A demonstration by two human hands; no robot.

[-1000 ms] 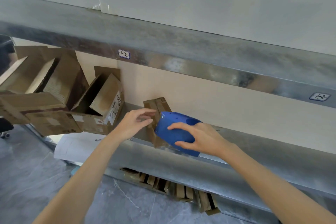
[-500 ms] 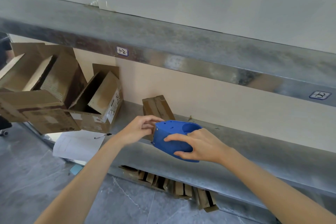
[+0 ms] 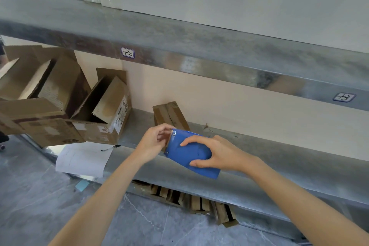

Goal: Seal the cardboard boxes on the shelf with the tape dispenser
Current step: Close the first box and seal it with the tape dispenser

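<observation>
Soft even daylight, wide-angle edge distortion

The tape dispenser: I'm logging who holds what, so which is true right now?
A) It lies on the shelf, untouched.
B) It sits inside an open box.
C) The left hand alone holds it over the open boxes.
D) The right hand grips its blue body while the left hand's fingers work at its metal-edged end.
D: the right hand wraps the blue tape dispenser, and the left hand pinches at its metal-edged end.

Blue tape dispenser in both hands
</observation>
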